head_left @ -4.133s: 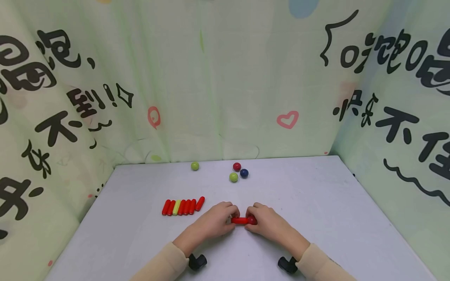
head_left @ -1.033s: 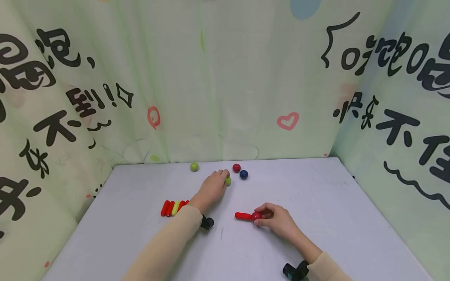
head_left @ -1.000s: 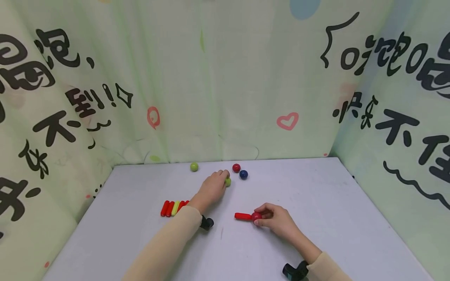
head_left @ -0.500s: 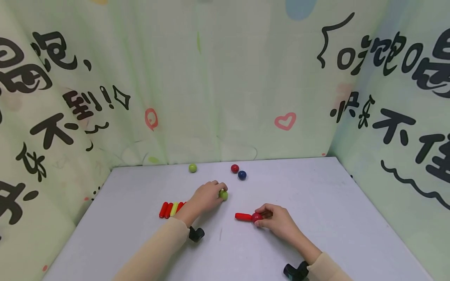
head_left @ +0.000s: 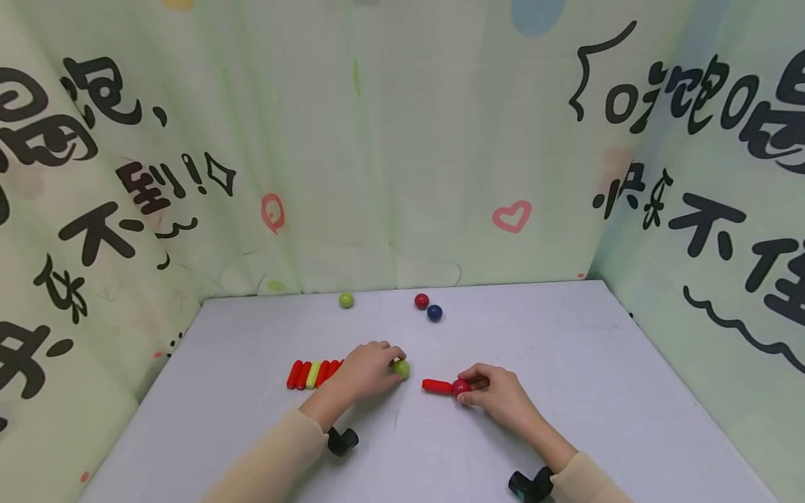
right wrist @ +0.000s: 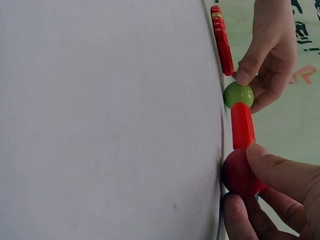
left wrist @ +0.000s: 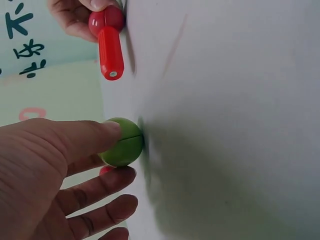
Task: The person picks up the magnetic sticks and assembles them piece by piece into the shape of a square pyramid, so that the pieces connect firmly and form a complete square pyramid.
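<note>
Two green balls (head_left: 402, 369), two red balls (head_left: 461, 389) and one blue ball (head_left: 434, 313) in all. At left, at least five red sticks (head_left: 295, 375) and one yellow stick (head_left: 312, 375), the row's end hidden; further right, one more red stick (head_left: 437, 386). Two hands (head_left: 493, 391), two black wrist cameras (head_left: 343, 441).

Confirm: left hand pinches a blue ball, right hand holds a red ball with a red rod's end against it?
Wrong colour: the left hand pinches a green ball, as the left wrist view shows. The right hand, red ball and red rod are as stated.
</note>
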